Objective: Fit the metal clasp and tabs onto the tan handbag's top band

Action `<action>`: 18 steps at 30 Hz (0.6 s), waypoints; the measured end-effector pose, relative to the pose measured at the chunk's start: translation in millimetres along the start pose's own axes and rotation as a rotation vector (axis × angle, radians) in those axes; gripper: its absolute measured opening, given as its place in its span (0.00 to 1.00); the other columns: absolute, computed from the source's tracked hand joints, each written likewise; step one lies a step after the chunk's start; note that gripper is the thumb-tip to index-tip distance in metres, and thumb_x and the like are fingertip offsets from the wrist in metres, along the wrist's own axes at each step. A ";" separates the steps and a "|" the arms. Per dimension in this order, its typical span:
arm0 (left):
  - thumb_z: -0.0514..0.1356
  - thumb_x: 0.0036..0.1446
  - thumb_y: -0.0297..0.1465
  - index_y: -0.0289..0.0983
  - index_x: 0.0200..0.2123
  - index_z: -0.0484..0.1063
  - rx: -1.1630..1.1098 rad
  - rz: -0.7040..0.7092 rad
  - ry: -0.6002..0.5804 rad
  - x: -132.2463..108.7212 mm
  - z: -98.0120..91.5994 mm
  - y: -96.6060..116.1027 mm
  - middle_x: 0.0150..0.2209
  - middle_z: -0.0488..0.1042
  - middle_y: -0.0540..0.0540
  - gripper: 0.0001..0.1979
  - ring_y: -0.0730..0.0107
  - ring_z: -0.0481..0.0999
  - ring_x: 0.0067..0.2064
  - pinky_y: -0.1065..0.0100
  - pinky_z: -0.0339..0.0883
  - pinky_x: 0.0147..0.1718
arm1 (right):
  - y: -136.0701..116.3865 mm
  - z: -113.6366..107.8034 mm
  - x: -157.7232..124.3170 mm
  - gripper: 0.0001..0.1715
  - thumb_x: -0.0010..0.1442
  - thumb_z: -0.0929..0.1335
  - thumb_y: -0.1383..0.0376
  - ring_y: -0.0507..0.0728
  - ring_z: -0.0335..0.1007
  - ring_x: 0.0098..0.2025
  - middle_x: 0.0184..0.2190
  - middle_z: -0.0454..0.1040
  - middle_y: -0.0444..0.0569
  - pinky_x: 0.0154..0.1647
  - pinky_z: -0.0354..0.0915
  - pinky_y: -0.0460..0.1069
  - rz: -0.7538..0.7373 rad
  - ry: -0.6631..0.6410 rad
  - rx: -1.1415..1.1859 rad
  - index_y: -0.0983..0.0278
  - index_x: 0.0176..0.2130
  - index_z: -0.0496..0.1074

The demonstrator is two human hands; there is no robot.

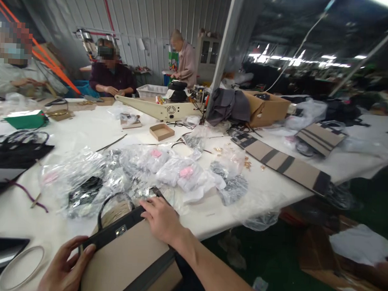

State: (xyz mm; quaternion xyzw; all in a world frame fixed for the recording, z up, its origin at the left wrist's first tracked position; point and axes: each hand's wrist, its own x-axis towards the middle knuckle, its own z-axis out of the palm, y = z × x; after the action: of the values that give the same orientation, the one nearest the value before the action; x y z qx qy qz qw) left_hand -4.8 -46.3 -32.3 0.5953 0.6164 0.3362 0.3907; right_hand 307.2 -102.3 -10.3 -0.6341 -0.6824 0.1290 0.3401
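Observation:
A beige handbag [128, 250] with black trim and a black looped handle [100, 214] leans at the table's near edge, a small metal clasp [121, 231] on its upper band. My left hand [71, 264] grips the bag's left top corner, thumb on the front panel and fingers behind it. Over the right part of the top edge, my right hand [161, 219] is closed on the bag, its fingertips along the black rim. Just beyond the bag lie clear plastic bags of metal parts [85, 190]. The bag's lower part falls outside the view.
White plastic bundles [186, 175], an open small box [161, 131] and a long beige-black panel [280, 160] lie on the white table [206, 219]. A roll of tape [21, 269] is at left. Several people sit or stand across the table. A metal post [221, 56] rises behind.

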 end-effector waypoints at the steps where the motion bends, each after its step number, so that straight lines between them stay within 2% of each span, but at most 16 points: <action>1: 0.73 0.50 0.61 0.45 0.57 0.74 -0.056 -0.077 -0.030 -4.9 0.4 10.5 0.43 0.88 0.46 0.38 0.49 0.89 0.36 0.63 0.83 0.26 | -0.8 -0.1 -0.4 0.27 0.78 0.69 0.60 0.64 0.73 0.63 0.62 0.78 0.51 0.67 0.74 0.59 0.010 0.000 0.012 0.52 0.72 0.70; 3: 0.76 0.47 0.59 0.46 0.57 0.72 -0.175 -0.173 -0.068 -12.7 1.9 28.6 0.44 0.88 0.46 0.40 0.47 0.90 0.39 0.61 0.85 0.29 | -2.0 0.1 -1.4 0.28 0.78 0.68 0.62 0.64 0.72 0.64 0.62 0.77 0.52 0.67 0.75 0.60 0.025 -0.002 0.036 0.53 0.73 0.70; 6: 0.77 0.45 0.59 0.45 0.56 0.71 -0.242 -0.197 -0.083 -20.1 4.2 42.9 0.39 0.87 0.46 0.42 0.49 0.89 0.35 0.62 0.83 0.28 | -1.9 1.5 -2.8 0.29 0.78 0.68 0.64 0.65 0.73 0.63 0.62 0.77 0.53 0.66 0.76 0.61 0.028 0.000 0.074 0.54 0.73 0.69; 10: 0.73 0.51 0.62 0.43 0.58 0.71 -0.211 -0.165 -0.096 -23.5 4.4 40.2 0.38 0.87 0.44 0.41 0.51 0.88 0.35 0.64 0.80 0.28 | 0.5 4.4 -4.7 0.28 0.78 0.67 0.66 0.65 0.74 0.63 0.61 0.77 0.54 0.67 0.76 0.62 0.016 0.016 0.081 0.56 0.73 0.70; 16: 0.74 0.52 0.60 0.42 0.56 0.77 -0.076 -0.073 -0.043 -20.0 -0.3 30.3 0.35 0.85 0.46 0.38 0.54 0.86 0.35 0.67 0.77 0.28 | 1.9 4.1 -5.0 0.28 0.78 0.66 0.66 0.66 0.75 0.62 0.60 0.78 0.56 0.65 0.78 0.63 -0.012 0.024 0.041 0.55 0.73 0.71; 18: 0.74 0.53 0.59 0.42 0.56 0.77 -0.071 -0.062 -0.059 -19.2 -1.8 30.2 0.33 0.84 0.47 0.36 0.55 0.86 0.35 0.68 0.77 0.29 | 1.8 4.4 -5.2 0.28 0.78 0.66 0.65 0.66 0.76 0.62 0.60 0.79 0.55 0.65 0.78 0.63 -0.021 0.032 0.028 0.54 0.73 0.70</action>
State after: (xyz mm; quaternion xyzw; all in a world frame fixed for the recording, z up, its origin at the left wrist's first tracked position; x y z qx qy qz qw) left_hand 7.6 -63.4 -3.4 0.5711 0.6105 0.3279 0.4400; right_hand 305.6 -105.9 -16.2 -0.6242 -0.6815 0.1249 0.3612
